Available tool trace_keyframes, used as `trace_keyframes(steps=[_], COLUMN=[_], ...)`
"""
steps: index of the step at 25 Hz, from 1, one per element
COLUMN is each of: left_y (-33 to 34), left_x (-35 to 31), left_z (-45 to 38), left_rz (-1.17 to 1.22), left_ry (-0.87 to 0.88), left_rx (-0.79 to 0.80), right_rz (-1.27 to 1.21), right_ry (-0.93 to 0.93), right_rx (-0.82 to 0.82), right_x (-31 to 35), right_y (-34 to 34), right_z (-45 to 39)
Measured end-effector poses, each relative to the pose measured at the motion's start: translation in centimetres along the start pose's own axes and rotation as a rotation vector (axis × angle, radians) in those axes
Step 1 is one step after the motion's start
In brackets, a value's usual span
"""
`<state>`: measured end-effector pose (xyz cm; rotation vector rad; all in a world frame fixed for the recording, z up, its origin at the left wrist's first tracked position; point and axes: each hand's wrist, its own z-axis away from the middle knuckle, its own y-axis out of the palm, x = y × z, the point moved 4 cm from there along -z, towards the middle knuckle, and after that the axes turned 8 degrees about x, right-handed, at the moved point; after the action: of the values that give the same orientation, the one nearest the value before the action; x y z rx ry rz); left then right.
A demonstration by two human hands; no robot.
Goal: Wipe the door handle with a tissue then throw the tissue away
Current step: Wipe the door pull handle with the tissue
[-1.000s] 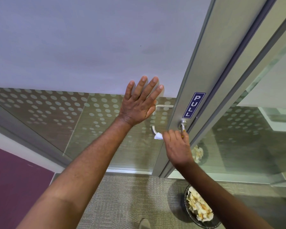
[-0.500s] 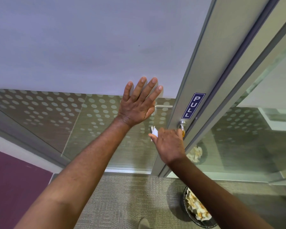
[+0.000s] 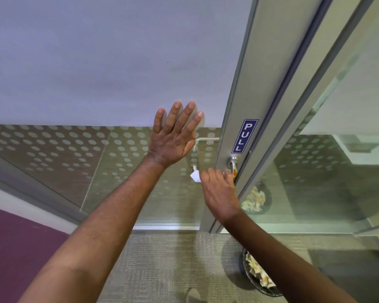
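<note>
A silver lever door handle (image 3: 233, 163) sticks out of the grey door frame below a blue PULL sign (image 3: 245, 136). My right hand (image 3: 220, 189) is wrapped over the lever, shut on a white tissue (image 3: 195, 176) whose corner pokes out to the left of my fingers. Most of the lever is hidden under that hand. My left hand (image 3: 173, 136) lies flat with spread fingers on the frosted glass door (image 3: 96, 73), just left of the handle. A black mesh bin (image 3: 257, 278) with crumpled tissues stands on the carpet at the lower right, partly behind my right forearm.
A second handle (image 3: 207, 139) shows through the dotted glass on the door's far side. The bin's reflection (image 3: 255, 199) appears in the glass panel on the right. A purple wall (image 3: 13, 243) is at the lower left. A shoe tip (image 3: 193, 295) shows at the bottom edge.
My right hand slid left along the handle with the tissue, then back toward the handle's base. My left hand stayed flat on the door.
</note>
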<state>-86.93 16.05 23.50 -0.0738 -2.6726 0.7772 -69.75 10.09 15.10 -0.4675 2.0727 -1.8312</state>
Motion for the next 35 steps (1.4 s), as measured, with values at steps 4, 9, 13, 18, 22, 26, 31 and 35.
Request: trace_keyframes(steps=[4,9,13,18,22,26,31,35], left_y=[0.1,0.3,0.0,-0.2,-0.4,-0.4,-0.5,-0.7], left_x=[-0.1,0.0,0.0,0.0,0.0,-0.1,-0.1,-0.1], left_z=[0.0,0.1,0.1,-0.1,-0.2,-0.3,-0.3,-0.3], left_rz=[-0.005,-0.013,-0.008,-0.028,-0.019,-0.021,-0.042,-0.030], left_ry=[0.006,0.008,0.008,-0.007,-0.011,-0.003,0.004,0.000], left_rx=[-0.002,-0.005,-0.001,0.009,0.017,-0.001,-0.005,0.000], right_rz=[0.034,-0.039,-0.114,-0.070,0.006,0.051,0.113,0.098], right_ry=[-0.013,0.203,0.294,0.114,-0.032,-0.038,-0.031,-0.086], right_rx=[0.077,0.267,0.419,0.199,0.119,-0.023,-0.044,0.134], right_x=[-0.7,1.5,3.5,3.7,3.1,1.5,0.2,-0.2], right_y=[-0.6,-1.6,-1.7,-2.0,-1.4,0.1,0.1,-0.7], right_z=[-0.4,-3.3,-6.1,-4.7,-3.2,-0.2,-0.4,-2.5])
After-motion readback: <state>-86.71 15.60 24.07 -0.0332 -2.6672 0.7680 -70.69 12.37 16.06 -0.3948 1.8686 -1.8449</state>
